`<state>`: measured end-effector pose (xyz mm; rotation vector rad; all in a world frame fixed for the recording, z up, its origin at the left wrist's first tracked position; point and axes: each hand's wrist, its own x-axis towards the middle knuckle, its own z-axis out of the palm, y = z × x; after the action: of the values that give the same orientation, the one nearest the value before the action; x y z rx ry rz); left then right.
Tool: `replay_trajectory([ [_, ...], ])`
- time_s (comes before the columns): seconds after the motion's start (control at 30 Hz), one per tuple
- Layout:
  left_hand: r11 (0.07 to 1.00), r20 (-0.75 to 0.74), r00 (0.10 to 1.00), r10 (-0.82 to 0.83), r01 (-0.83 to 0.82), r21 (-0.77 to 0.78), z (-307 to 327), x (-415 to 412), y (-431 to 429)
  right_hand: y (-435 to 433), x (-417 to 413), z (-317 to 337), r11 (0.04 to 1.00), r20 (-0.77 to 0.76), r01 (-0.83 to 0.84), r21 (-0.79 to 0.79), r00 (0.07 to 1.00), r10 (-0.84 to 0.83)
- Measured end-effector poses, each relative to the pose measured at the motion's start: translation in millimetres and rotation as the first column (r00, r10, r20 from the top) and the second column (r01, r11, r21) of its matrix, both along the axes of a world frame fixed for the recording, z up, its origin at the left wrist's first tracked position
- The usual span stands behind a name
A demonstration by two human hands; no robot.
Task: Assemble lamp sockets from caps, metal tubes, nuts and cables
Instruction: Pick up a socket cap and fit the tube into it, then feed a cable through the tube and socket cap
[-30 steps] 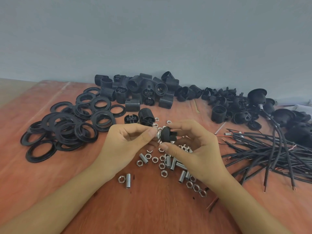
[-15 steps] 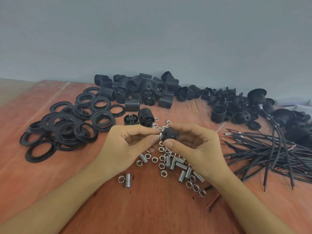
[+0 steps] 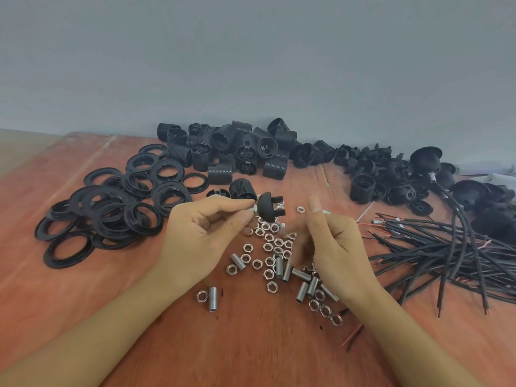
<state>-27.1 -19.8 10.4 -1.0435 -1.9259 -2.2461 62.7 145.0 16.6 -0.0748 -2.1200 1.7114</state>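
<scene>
**Letting go of the cap, the right hand leaves it to the left**

Half a second ago both hands close round the black cap (image 3: 269, 208) above the pile of nuts (image 3: 269, 247). Now the right hand (image 3: 332, 247) is off it and sits above the right side of that pile, well apart from the cap. Its fingers are curled and one digit is raised. A silvery glint shows just behind that raised tip, but whether the hand holds it or it lies on the surface (image 3: 251, 344) cannot be told.

The left hand (image 3: 203, 233) alone carries the part. Its thumb and fingertips pinch the short silvery end of a metal tube (image 3: 252, 210) that sticks out of the cap's dome. The cap stays on with no second hand, so the tube is probably seated in it. The step in hand looks like securing it with a nut, which would explain the right hand's place over the pile.

The cap hangs in the air over the far edge of the pile, clear of the surface. Its rounded dome faces left, toward the pinching fingertips. Its open side, with the prongs, points right and slightly away from the person. The long axis through tube and cap runs left to right, close to level. The cables (image 3: 446, 247) lie untouched, right of the pile.
</scene>
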Motion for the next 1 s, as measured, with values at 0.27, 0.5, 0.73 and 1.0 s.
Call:
replay_trajectory([
  [0.27,1.000,0.006,1.000,-0.015,0.015,0.004,-1,-3,-1,2,0,2,0.998,0.033,-0.023,0.059,0.999,0.021],
  [0.5,0.999,-0.013,0.999,-0.041,0.041,0.001,0,-2,0,0,1,3,0.992,-0.013,-0.100,0.078,0.995,0.102],
  [0.73,0.995,-0.025,0.996,-0.087,0.085,-0.058,-2,-2,-2,6,0,-2,0.993,-0.099,-0.039,0.115,0.994,0.050],
  [1.0,0.983,-0.199,0.972,-0.126,0.095,-0.157,-1,4,-3,0,1,2,1.000,-0.030,-0.004,-0.017,1.000,0.004],
])
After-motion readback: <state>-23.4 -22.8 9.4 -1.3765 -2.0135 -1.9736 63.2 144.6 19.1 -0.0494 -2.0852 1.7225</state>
